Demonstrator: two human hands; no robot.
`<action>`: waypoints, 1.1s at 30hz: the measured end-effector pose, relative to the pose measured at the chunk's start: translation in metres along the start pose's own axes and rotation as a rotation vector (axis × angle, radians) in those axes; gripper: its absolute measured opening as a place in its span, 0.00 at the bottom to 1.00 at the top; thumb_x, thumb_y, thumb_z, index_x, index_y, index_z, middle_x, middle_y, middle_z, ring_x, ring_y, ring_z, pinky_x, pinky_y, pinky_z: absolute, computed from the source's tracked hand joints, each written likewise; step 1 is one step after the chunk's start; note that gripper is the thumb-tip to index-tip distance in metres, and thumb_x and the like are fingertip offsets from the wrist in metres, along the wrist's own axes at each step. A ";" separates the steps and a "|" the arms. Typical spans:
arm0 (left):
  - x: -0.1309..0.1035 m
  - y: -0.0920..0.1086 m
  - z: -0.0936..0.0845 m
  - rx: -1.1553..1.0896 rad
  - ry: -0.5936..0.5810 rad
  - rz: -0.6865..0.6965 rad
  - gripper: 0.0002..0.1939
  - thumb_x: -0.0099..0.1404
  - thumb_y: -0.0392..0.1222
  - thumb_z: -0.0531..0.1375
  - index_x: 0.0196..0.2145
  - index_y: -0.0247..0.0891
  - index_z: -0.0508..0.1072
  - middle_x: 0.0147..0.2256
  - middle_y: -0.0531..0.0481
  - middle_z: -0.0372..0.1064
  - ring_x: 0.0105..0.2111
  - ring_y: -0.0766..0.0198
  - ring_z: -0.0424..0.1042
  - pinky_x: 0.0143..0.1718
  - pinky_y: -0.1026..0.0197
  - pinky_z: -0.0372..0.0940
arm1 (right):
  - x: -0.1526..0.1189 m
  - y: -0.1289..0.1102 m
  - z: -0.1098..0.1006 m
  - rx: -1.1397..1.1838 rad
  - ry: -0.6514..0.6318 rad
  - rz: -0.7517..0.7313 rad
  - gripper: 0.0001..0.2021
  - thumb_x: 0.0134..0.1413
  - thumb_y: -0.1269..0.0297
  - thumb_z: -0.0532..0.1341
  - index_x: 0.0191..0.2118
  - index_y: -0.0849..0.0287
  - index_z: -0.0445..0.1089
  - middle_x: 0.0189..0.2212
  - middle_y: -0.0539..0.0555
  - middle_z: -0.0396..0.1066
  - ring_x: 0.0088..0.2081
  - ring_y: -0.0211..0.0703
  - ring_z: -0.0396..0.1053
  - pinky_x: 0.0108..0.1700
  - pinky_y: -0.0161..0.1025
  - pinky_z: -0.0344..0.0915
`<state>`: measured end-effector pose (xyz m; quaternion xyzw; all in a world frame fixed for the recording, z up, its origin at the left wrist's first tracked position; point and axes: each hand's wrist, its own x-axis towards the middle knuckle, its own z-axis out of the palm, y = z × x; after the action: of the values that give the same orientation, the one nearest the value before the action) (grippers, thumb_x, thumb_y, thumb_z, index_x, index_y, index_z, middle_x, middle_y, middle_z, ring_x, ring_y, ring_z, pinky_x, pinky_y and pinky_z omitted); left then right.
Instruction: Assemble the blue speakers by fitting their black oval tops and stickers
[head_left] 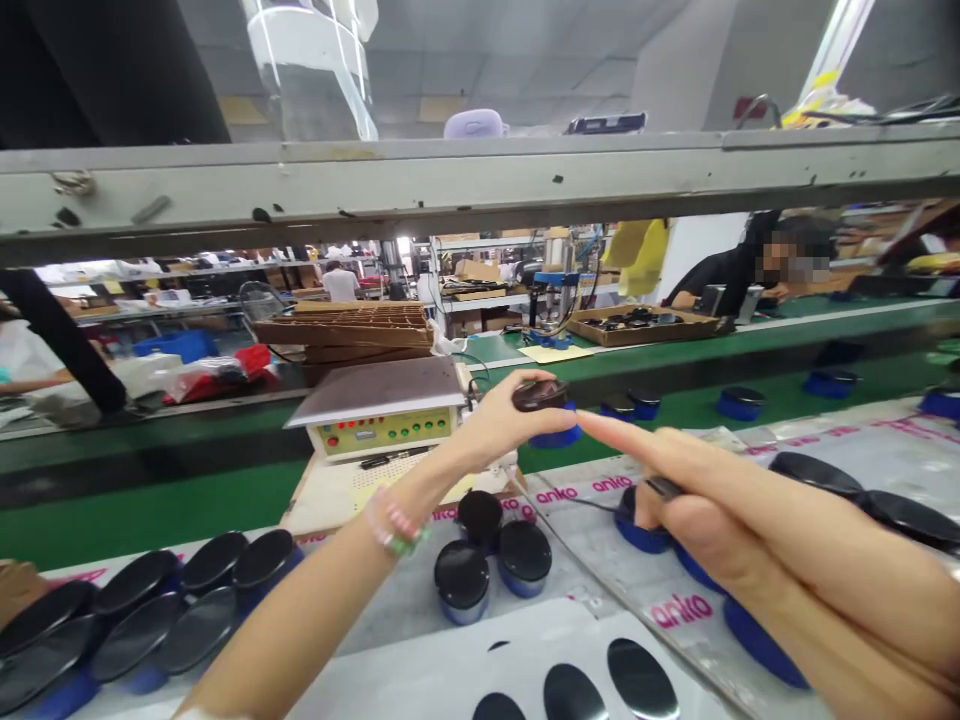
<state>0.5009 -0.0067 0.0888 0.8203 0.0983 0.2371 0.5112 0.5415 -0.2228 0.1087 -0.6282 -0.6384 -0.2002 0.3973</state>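
My left hand [517,405], wearing a beaded bracelet, reaches out over the green belt and grips a round black-topped piece [540,394] between thumb and fingers. Blue shows just below it; whether that belongs to the same piece I cannot tell. My right hand [720,500] comes in from the right, its index finger stretched to the held piece. Its other fingers are curled, with a small dark thing [664,487] showing at them. Under the left wrist stand three black-topped blue round pieces [525,555]. Below them lies a white sheet [405,665] with black discs [574,692].
A control box [386,430] with buttons sits ahead. Several black-topped pieces [142,580] stand at left; others ride the green belt [187,490]. A thin cable [615,590] crosses the printed plastic. A shelf [480,175] spans above. One person [720,275] works across the belt.
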 end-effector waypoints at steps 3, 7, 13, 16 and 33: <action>-0.076 0.018 -0.028 -0.431 0.135 -0.145 0.28 0.59 0.56 0.61 0.50 0.34 0.66 0.42 0.44 0.71 0.40 0.60 0.72 0.41 0.61 0.68 | 0.017 -0.008 0.020 0.027 -0.085 -0.137 0.20 0.65 0.61 0.51 0.61 0.47 0.59 0.49 0.53 0.71 0.48 0.50 0.71 0.41 0.38 0.72; -0.151 0.025 -0.049 -1.024 0.376 -0.375 0.29 0.52 0.59 0.65 0.42 0.31 0.72 0.34 0.44 0.74 0.33 0.62 0.73 0.34 0.65 0.70 | 0.031 -0.043 0.059 0.310 -0.154 -0.178 0.08 0.65 0.65 0.53 0.40 0.54 0.69 0.32 0.50 0.72 0.32 0.38 0.71 0.32 0.31 0.66; -0.186 0.030 -0.065 -1.171 0.151 -0.358 0.24 0.69 0.54 0.50 0.50 0.32 0.70 0.47 0.39 0.72 0.41 0.58 0.74 0.47 0.52 0.68 | 0.028 -0.070 0.101 0.378 -0.104 -0.117 0.11 0.64 0.69 0.53 0.29 0.59 0.65 0.25 0.49 0.66 0.26 0.35 0.64 0.28 0.34 0.59; -0.192 0.025 -0.067 -1.097 0.233 -0.349 0.22 0.66 0.56 0.55 0.51 0.40 0.70 0.52 0.45 0.69 0.49 0.58 0.69 0.49 0.57 0.66 | 0.027 -0.069 0.103 0.334 -0.057 -0.118 0.10 0.63 0.69 0.54 0.30 0.60 0.66 0.25 0.50 0.66 0.26 0.37 0.64 0.28 0.35 0.59; -0.203 0.004 -0.052 -0.099 0.565 -0.022 0.34 0.55 0.63 0.62 0.52 0.46 0.57 0.50 0.47 0.63 0.49 0.54 0.66 0.49 0.56 0.63 | 0.022 -0.059 0.104 0.152 -0.057 -0.203 0.07 0.62 0.71 0.55 0.33 0.60 0.67 0.23 0.50 0.63 0.24 0.38 0.62 0.25 0.37 0.57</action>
<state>0.2988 -0.0492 0.0526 0.6947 0.2340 0.4552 0.5054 0.4607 -0.1377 0.0772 -0.5340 -0.7228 -0.1726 0.4032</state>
